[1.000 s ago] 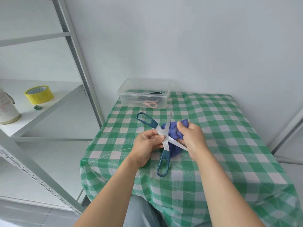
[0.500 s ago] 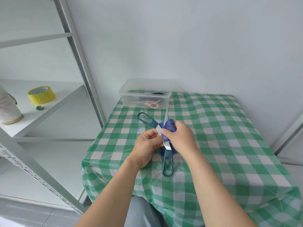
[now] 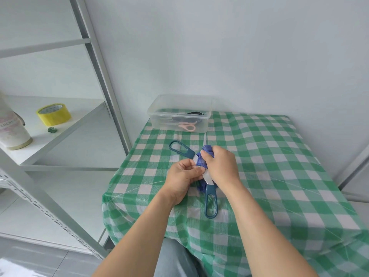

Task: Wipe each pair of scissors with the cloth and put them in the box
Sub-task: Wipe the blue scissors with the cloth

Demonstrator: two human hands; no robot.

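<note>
left hand [image 3: 180, 179] pinches teal scissors [image 3: 207, 181] at pivot | right hand [image 3: 220, 166] fingers clamped on blue cloth [image 3: 203, 158] | box [image 3: 179, 111] at 12 o'clock on desk [image 3: 279, 166]

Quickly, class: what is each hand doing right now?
Left hand: pinches the teal scissors near the pivot.
Right hand: grips the blue cloth against one blade.

The left hand [image 3: 182, 177] pinches the teal-handled scissors [image 3: 207, 179] near the pivot, blades spread; the right hand [image 3: 219, 166] grips a blue cloth [image 3: 203, 157] around one blade. Behind them, the clear box [image 3: 179, 113] on the checked table [image 3: 279, 166] holds pink-handled scissors [image 3: 187, 127].
</note>
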